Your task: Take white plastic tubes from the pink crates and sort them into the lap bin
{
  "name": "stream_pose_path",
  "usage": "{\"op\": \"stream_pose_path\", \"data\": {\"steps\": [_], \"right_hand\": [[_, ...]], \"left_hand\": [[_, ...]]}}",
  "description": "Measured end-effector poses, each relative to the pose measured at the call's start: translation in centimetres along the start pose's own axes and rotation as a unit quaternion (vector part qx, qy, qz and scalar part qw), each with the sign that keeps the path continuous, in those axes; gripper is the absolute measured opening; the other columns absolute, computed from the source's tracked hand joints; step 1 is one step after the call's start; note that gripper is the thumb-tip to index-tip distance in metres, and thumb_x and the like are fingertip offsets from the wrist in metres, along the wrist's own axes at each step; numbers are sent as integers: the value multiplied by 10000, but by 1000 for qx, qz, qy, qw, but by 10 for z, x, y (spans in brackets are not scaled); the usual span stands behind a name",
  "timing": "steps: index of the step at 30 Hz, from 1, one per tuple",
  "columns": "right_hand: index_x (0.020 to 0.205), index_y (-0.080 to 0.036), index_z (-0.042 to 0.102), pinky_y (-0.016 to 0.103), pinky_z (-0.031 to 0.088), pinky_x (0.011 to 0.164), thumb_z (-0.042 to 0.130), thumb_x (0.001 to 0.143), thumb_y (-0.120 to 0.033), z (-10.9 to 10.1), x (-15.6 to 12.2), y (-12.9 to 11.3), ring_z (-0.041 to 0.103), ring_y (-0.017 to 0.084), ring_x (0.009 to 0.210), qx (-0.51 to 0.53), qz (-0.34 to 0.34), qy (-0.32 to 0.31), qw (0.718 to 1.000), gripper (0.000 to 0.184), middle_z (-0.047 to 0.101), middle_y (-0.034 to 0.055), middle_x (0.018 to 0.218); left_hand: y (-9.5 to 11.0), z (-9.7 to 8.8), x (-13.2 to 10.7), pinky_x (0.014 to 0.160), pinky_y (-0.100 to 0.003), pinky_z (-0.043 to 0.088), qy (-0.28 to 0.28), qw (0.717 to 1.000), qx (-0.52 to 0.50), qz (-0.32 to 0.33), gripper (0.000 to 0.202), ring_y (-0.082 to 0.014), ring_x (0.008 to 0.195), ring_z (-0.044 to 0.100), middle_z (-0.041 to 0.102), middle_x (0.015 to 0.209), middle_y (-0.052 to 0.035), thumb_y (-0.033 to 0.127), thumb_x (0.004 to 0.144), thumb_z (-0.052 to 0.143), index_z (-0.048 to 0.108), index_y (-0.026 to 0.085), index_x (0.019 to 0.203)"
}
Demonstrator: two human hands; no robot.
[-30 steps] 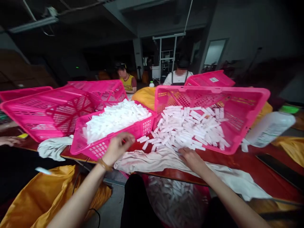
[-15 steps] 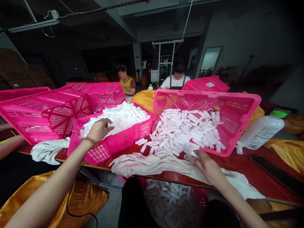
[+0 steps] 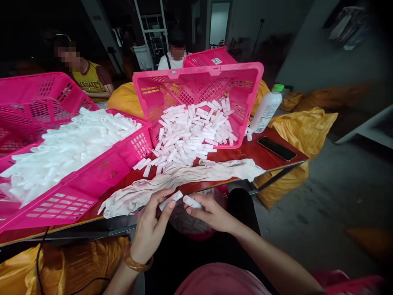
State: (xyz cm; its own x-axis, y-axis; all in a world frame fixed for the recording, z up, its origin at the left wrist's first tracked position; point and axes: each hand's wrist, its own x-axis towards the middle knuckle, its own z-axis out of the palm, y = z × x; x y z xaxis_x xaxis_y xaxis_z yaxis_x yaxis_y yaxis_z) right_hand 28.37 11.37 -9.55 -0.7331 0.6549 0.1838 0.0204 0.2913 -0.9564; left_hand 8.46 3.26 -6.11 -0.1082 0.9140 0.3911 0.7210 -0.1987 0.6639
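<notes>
My left hand (image 3: 150, 225) grips a short white plastic tube (image 3: 175, 197) between thumb and fingers. A second white tube piece (image 3: 190, 201) is pinched in my right hand (image 3: 211, 212), its end close to the first. Both hands are over my lap, just off the table's front edge. Beyond them a crumpled white cloth (image 3: 181, 175) lies along the edge. A heap of white tube pieces (image 3: 187, 135) spills from a pink crate (image 3: 255, 88) tipped on its side. To the left, a pink crate (image 3: 119, 162) is filled with white tubes (image 3: 70, 143).
A white bottle (image 3: 268, 107) with a green cap and a dark phone (image 3: 276, 148) are on the red table (image 3: 239, 152) at right. Yellow sacks (image 3: 303, 127) stand around it. Two people (image 3: 89, 76) sit across the table. Below it, partly hidden, is a container of tubes (image 3: 192, 223).
My left hand has come from the left crate, and my right hand from the heap, to meet over my lap, each with a tube. The view has turned right and down.
</notes>
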Motion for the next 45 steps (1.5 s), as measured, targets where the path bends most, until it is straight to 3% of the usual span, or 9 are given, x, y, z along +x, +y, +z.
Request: {"op": "stream_pose_path", "data": {"steps": [4,9,13,20,26,33,36,40,45], "right_hand": [[1066,-176,595,253,450,747,489,987,-281,0,-10,4,567,148,808,-107,-41,24,993,169,622,32,922],[1103,-147,590,366,466,840,439,968,-202,14,-10,9,550,225,896,-339,-110,63,932,209,598,109,959],[1089,-167,570,291,472,837,445,997,-225,10,-6,0,581,178,923,-195,-72,17,978,165,619,75,1015],[1168,-182,571,244,476,787,467,1002,-241,3,-8,-4,619,147,866,-147,-50,-6,988,204,655,39,1003],[1236,-123,540,315,503,725,400,989,-172,14,-8,12,622,218,847,-415,-103,86,900,288,651,108,961],[1222,-127,552,276,491,691,414,990,-145,19,-19,28,611,184,789,-503,-124,102,849,271,650,80,877],[1223,-134,548,274,488,720,429,986,-155,17,-23,29,616,183,823,-445,-98,86,886,265,661,92,931],[1117,-176,566,216,474,728,463,997,-227,7,-24,26,628,140,833,-230,-55,-51,970,166,667,37,964],[1193,-140,569,255,464,688,427,1002,-241,20,-33,45,620,184,809,-359,-24,-29,933,259,662,94,944]], "left_hand": [[2,15,-3,742,-229,464,-8,997,6,78,36,-133,780,640,675,852,11,227,957,549,577,208,947],[6,36,-5,609,-247,385,-37,999,13,-7,207,-113,573,509,518,648,44,269,1007,431,482,204,817],[3,42,-5,667,-250,454,-39,986,-134,-90,177,-130,692,567,590,823,14,317,1028,372,481,231,1138],[-12,21,-3,691,-225,452,-94,982,-156,-45,131,-108,706,574,610,805,13,290,994,492,594,207,994],[1,26,-9,596,-227,402,-84,973,-189,-101,261,-97,584,482,538,689,30,335,1006,451,556,188,819],[3,40,-21,532,-223,331,-86,956,-212,-185,337,-103,561,401,430,627,40,415,994,453,509,184,754],[1,47,-28,540,-225,345,-82,953,-226,-184,342,-102,549,419,457,627,36,391,1003,433,514,182,744],[-8,57,-39,614,-238,387,-61,977,-182,-97,324,-117,604,483,504,654,13,308,1008,415,552,178,745],[-20,65,-51,591,-240,388,-100,964,-217,-116,327,-117,587,461,500,653,11,332,1001,432,537,181,730]]}}
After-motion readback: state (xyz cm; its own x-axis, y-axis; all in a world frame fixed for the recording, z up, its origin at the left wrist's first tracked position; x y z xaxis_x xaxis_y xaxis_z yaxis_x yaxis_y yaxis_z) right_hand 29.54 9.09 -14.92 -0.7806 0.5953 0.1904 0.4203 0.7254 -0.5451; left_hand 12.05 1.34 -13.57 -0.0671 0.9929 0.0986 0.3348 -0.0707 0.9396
